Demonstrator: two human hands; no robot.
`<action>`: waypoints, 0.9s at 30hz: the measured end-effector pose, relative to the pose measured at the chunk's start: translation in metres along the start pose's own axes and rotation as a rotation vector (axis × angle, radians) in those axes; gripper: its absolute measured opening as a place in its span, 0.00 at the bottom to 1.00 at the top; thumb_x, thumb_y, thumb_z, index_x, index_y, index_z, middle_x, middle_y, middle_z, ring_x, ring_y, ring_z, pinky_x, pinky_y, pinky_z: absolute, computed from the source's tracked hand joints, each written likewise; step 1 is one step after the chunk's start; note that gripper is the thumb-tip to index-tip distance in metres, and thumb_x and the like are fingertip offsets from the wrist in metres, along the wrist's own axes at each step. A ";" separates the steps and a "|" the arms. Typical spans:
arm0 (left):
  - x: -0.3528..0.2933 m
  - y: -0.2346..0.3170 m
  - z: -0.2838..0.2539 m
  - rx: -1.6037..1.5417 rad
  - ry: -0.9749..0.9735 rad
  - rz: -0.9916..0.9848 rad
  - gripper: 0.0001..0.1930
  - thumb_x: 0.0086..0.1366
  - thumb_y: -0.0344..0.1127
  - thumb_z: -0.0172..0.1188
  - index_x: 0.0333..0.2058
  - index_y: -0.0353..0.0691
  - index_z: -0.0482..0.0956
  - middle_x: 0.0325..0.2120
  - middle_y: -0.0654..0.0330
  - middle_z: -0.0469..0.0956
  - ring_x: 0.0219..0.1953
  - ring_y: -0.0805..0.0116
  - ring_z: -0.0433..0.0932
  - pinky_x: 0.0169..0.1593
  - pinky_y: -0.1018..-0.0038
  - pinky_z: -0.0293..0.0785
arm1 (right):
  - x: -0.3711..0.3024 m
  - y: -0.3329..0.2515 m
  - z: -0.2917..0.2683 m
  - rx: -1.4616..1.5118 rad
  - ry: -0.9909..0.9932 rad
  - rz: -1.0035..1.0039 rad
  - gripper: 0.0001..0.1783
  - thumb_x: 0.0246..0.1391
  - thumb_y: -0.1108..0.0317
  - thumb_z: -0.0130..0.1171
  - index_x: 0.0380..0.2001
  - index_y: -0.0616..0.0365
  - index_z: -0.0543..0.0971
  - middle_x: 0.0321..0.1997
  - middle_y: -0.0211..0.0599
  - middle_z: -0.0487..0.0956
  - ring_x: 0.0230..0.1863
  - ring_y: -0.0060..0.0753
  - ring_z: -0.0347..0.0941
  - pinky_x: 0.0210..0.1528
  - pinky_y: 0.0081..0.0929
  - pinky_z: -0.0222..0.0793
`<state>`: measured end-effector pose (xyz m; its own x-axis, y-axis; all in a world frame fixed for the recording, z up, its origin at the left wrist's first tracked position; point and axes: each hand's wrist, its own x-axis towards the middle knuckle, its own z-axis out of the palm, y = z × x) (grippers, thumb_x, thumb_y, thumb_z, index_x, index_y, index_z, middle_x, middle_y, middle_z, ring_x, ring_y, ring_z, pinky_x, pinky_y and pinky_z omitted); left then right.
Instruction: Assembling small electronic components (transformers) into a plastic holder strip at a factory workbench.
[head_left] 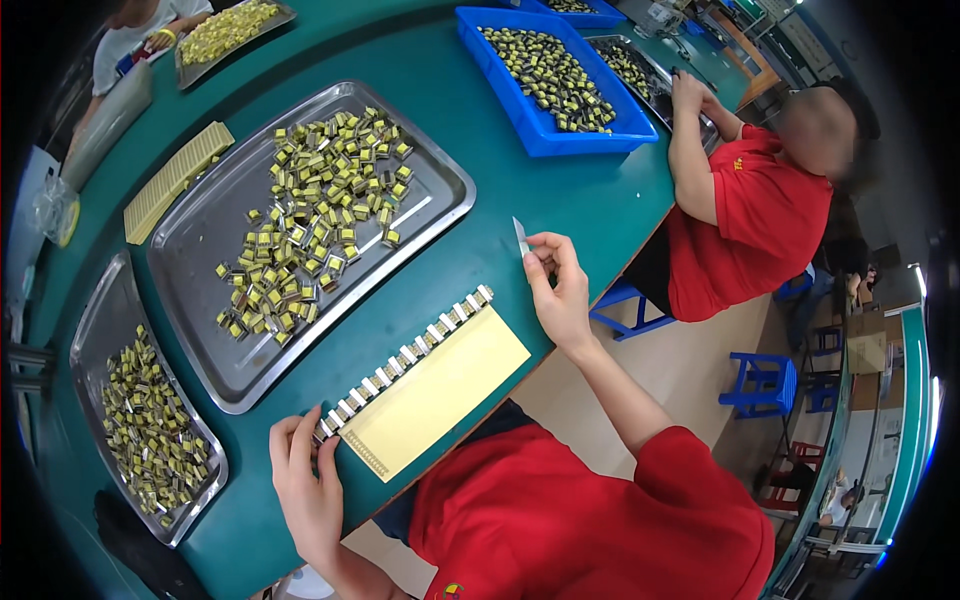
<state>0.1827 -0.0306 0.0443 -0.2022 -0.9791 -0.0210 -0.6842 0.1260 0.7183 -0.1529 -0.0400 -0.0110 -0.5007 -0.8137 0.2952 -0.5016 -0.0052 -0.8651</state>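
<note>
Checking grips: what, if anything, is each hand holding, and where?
Right hand: the blade, by its lower end. Left hand: at left end of part row; grip unclear.

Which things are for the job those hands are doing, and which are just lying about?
Probably for the job:
row of small parts, one end at the left hand
blade, held in the right hand
yellow sheet beside the row
big metal tray of parts

Probably just lying about:
blue stools
cardboard box
clear plastic bag
</note>
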 end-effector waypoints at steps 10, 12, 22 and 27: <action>-0.002 -0.001 -0.001 -0.010 -0.019 -0.002 0.18 0.59 0.20 0.60 0.50 0.35 0.76 0.42 0.57 0.71 0.31 0.68 0.72 0.35 0.74 0.72 | 0.000 -0.003 0.002 -0.020 0.004 0.001 0.10 0.62 0.75 0.54 0.46 0.62 0.72 0.30 0.28 0.75 0.30 0.17 0.68 0.36 0.18 0.65; -0.004 -0.002 0.000 -0.002 -0.005 0.012 0.20 0.59 0.21 0.61 0.52 0.36 0.75 0.43 0.57 0.71 0.32 0.68 0.71 0.36 0.74 0.72 | 0.000 -0.002 0.001 -0.016 0.002 0.006 0.09 0.62 0.76 0.53 0.46 0.63 0.72 0.30 0.28 0.75 0.30 0.17 0.68 0.35 0.18 0.65; -0.056 -0.007 0.013 0.113 0.248 0.133 0.19 0.60 0.23 0.61 0.52 0.34 0.74 0.42 0.52 0.71 0.39 0.60 0.70 0.44 0.72 0.68 | -0.008 -0.015 -0.004 0.042 0.004 -0.008 0.09 0.63 0.76 0.52 0.47 0.62 0.72 0.33 0.28 0.75 0.31 0.17 0.67 0.36 0.17 0.65; -0.069 -0.008 0.022 0.314 0.063 0.395 0.15 0.57 0.23 0.63 0.45 0.35 0.77 0.47 0.52 0.75 0.55 0.51 0.72 0.57 0.59 0.64 | -0.025 -0.041 -0.008 0.140 -0.087 0.038 0.10 0.64 0.75 0.51 0.48 0.61 0.71 0.33 0.26 0.73 0.32 0.15 0.66 0.38 0.17 0.65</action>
<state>0.1867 0.0395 0.0247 -0.4523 -0.8533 0.2593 -0.7435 0.5213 0.4189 -0.1256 -0.0147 0.0205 -0.4516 -0.8621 0.2301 -0.3768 -0.0495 -0.9250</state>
